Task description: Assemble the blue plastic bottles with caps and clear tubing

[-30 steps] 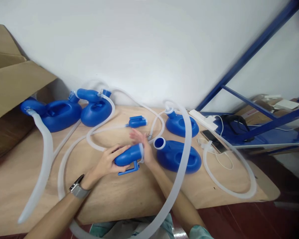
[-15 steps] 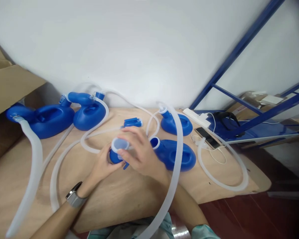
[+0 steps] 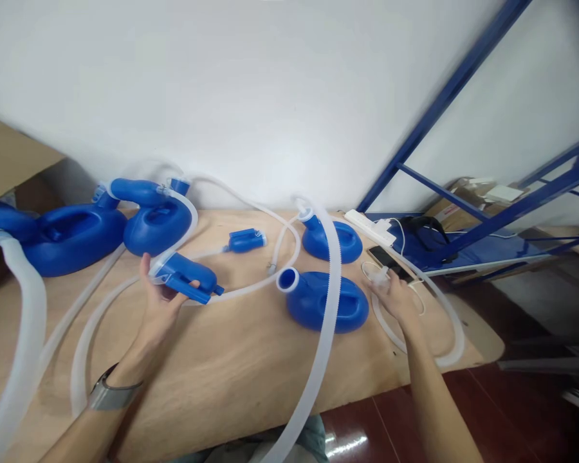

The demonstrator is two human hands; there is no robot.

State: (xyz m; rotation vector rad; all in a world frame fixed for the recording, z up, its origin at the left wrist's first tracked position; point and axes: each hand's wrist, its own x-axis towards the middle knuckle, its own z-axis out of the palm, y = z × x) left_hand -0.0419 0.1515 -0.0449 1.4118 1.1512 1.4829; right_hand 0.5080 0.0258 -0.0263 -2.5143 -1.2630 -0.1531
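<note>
My left hand [image 3: 158, 307] is wrapped round a small blue plastic bottle [image 3: 197, 275] with a flap along its side and a pale rim, tilted above the table. At the right, the fingers of my right hand [image 3: 398, 297] close on a whitish hose connector [image 3: 380, 276] beside the phone [image 3: 390, 262]. Between the hands lies a blue jug [image 3: 309, 302] with its round mouth uncovered. Behind it, a second blue jug [image 3: 352, 241] has a white cap with a hose. Another small blue bottle [image 3: 245, 240] rests farther back.
Two larger blue jugs with hoses, one jug [image 3: 77, 238] among them, stand at the left near a cardboard box [image 3: 14, 161]. A long translucent hose [image 3: 324, 347] arches across the foreground. A white power strip [image 3: 369, 226] and a blue metal frame [image 3: 429, 109] are at the right.
My right hand has left the small blue bottle and moved right to the hose connector by the phone. My left hand has shifted left and tipped the bottle onto its side.
</note>
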